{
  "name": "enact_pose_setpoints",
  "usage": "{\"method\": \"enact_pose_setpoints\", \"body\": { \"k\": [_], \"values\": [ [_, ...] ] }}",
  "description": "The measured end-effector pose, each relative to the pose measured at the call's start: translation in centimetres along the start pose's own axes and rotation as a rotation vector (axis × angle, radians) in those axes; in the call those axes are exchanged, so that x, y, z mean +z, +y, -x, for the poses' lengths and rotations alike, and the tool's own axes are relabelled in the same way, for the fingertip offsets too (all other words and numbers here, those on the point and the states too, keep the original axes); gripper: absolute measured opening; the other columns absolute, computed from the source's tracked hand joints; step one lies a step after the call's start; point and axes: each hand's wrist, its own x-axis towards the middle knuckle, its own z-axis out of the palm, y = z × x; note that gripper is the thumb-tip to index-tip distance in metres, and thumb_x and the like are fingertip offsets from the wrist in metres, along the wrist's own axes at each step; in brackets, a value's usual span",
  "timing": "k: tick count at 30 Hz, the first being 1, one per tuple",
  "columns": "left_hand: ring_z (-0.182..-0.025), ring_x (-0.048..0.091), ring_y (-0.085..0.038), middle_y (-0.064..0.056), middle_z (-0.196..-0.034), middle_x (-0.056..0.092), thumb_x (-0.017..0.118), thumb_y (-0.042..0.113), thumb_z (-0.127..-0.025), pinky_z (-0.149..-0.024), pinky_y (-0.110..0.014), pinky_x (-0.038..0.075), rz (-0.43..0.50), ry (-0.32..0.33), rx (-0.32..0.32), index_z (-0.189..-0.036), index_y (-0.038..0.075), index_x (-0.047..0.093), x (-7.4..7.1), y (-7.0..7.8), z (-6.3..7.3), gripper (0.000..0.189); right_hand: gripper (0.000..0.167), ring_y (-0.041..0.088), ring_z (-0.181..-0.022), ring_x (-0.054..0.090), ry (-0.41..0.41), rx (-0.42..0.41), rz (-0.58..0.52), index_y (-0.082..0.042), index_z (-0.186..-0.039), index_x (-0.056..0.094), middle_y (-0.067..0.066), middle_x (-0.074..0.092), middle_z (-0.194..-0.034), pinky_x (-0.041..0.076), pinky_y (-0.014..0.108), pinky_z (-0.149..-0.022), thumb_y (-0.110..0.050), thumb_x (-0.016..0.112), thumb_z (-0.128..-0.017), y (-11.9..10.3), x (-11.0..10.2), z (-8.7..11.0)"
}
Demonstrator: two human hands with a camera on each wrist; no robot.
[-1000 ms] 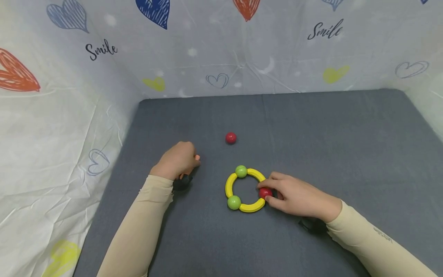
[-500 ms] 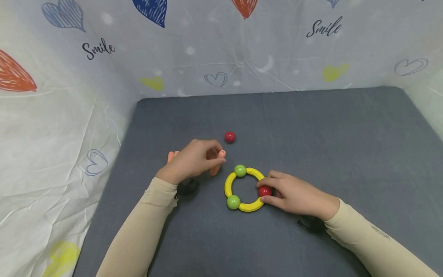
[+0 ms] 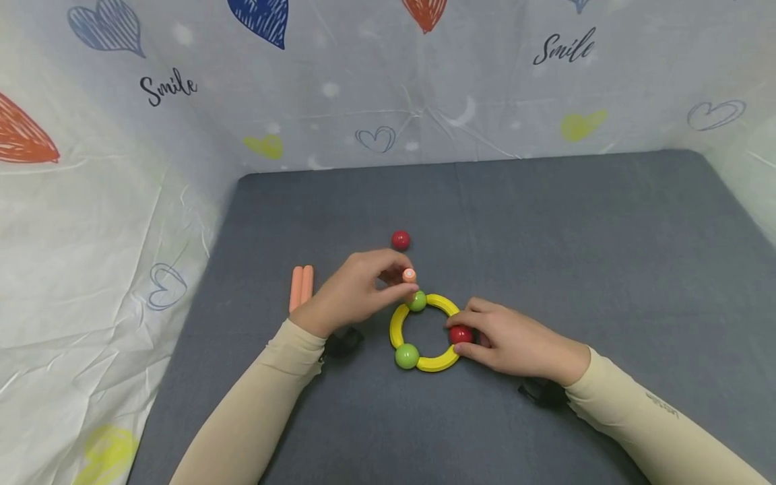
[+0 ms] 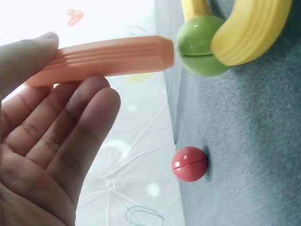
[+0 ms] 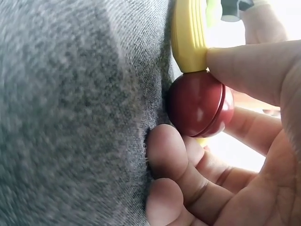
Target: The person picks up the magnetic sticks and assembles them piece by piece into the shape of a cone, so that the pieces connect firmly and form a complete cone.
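Observation:
A ring of yellow curved pieces (image 3: 438,364) joined by balls lies on the grey table. My left hand (image 3: 358,286) pinches an orange ribbed stick (image 4: 113,59) between thumb and fingers. The stick's far end is right by the ring's upper green ball (image 4: 200,47); whether they touch I cannot tell. At the ring's right side my right hand (image 3: 521,340) holds the red ball (image 5: 200,103), with the thumb against the yellow piece beside it. A second green ball (image 3: 407,356) joins the ring at lower left.
Behind the ring sits a loose red ball (image 3: 401,240) on the table. Two more orange sticks (image 3: 302,286) lie side by side left of my left hand. A white patterned cloth (image 3: 339,81) hangs along the table's back and sides.
My left hand has moved right with one orange stick, from beside the two other sticks to over the ring's upper green ball. The right hand and the ring have hardly moved.

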Motion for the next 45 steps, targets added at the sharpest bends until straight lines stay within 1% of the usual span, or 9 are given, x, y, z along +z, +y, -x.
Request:
{"method": "enact_pose_setpoints", "body": {
  "k": [12, 17, 21, 24, 27, 30, 36, 41, 45],
  "values": [
    [-0.092, 0.067, -0.002, 0.012, -0.098, 0.070, 0.082, 0.013, -0.094, -0.088, -0.026, 0.057, 0.058, -0.043, -0.048, -0.105, 0.017, 0.068, 0.0, 0.2, -0.1, 0.018, 0.032, -0.002, -0.065, 0.046, 0.001, -0.001, 0.002, -0.019, -0.125, 0.075, -0.011, 0.054, -0.095, 0.046, 0.021, -0.060, -0.032, 0.079, -0.097, -0.2, 0.2, 0.0],
    [-0.093, 0.067, -0.002, 0.012, -0.099, 0.071, 0.081, 0.016, -0.094, -0.088, -0.026, 0.057, 0.058, -0.072, -0.077, -0.106, 0.017, 0.070, 0.0, 0.1, -0.2, 0.017, 0.036, -0.002, -0.065, 0.046, -0.016, -0.017, -0.001, -0.020, -0.127, 0.074, -0.012, 0.055, -0.095, 0.046, 0.021, -0.060, -0.040, 0.078, -0.097, -0.5, 0.1, 0.1],
    [-0.095, 0.067, -0.002, 0.011, -0.101, 0.071, 0.081, 0.018, -0.094, -0.086, -0.027, 0.058, 0.063, -0.088, -0.099, -0.108, 0.017, 0.071, 0.1, 0.0, -0.3, 0.017, 0.043, -0.002, -0.065, 0.050, -0.046, -0.029, -0.061, -0.017, -0.131, 0.071, -0.013, 0.059, -0.093, 0.048, 0.022, -0.062, -0.046, 0.072, -0.099, -0.6, -0.7, 0.0],
    [-0.096, 0.067, -0.003, 0.010, -0.102, 0.072, 0.081, 0.018, -0.095, -0.084, -0.027, 0.058, 0.076, -0.102, -0.105, -0.109, 0.017, 0.072, 0.3, -0.1, -0.5, 0.017, 0.040, 0.000, -0.064, 0.053, -0.024, -0.018, -0.098, -0.014, -0.129, 0.070, -0.014, 0.061, -0.089, 0.049, 0.024, -0.063, -0.042, 0.072, -0.101, -0.1, -1.7, -0.3],
    [-0.096, 0.068, -0.004, 0.008, -0.103, 0.072, 0.081, 0.018, -0.095, -0.085, -0.028, 0.059, 0.077, -0.113, -0.107, -0.110, 0.016, 0.073, 0.4, -0.2, -0.5, 0.017, 0.033, 0.002, -0.064, 0.053, 0.023, -0.010, -0.088, -0.010, -0.125, 0.071, -0.012, 0.062, -0.088, 0.050, 0.025, -0.065, -0.032, 0.075, -0.100, 0.5, -2.3, -1.3],
    [-0.096, 0.068, -0.005, 0.007, -0.103, 0.071, 0.081, 0.015, -0.094, -0.084, -0.029, 0.060, 0.069, -0.109, -0.097, -0.110, 0.014, 0.074, 0.4, -0.2, -0.4, 0.018, 0.033, 0.003, -0.068, 0.053, 0.043, -0.014, -0.069, -0.007, -0.125, 0.072, -0.009, 0.063, -0.092, 0.051, 0.027, -0.068, -0.026, 0.077, -0.098, 0.8, -2.5, -2.9],
    [-0.096, 0.068, -0.007, 0.004, -0.105, 0.071, 0.081, 0.012, -0.093, -0.083, -0.029, 0.060, 0.074, -0.090, -0.064, -0.114, 0.008, 0.075, 0.7, -0.5, -0.3, 0.022, 0.039, 0.008, -0.074, 0.054, -0.015, -0.017, -0.048, -0.009, -0.130, 0.072, -0.004, 0.062, -0.095, 0.051, 0.029, -0.070, -0.026, 0.079, -0.096, 0.9, -2.2, -6.0],
    [-0.096, 0.068, -0.007, 0.003, -0.106, 0.072, 0.082, 0.012, -0.093, -0.083, -0.027, 0.059, 0.062, -0.086, -0.056, -0.115, 0.007, 0.076, 0.7, -0.4, -0.2, 0.024, 0.026, 0.010, -0.072, 0.053, -0.069, -0.086, -0.057, -0.016, -0.119, 0.072, -0.006, 0.058, -0.086, 0.049, 0.030, -0.068, -0.026, 0.079, -0.096, 0.9, -1.9, -7.8],
    [-0.096, 0.067, -0.007, 0.003, -0.106, 0.072, 0.083, 0.011, -0.092, -0.083, -0.026, 0.059, 0.057, -0.086, -0.046, -0.115, 0.007, 0.076, 0.7, -0.4, -0.1, 0.025, 0.018, 0.011, -0.075, 0.052, -0.076, -0.127, -0.063, -0.019, -0.110, 0.073, -0.006, 0.058, -0.086, 0.047, 0.030, -0.069, -0.025, 0.081, -0.095, 0.8, -1.6, -8.3]
  ]
}}
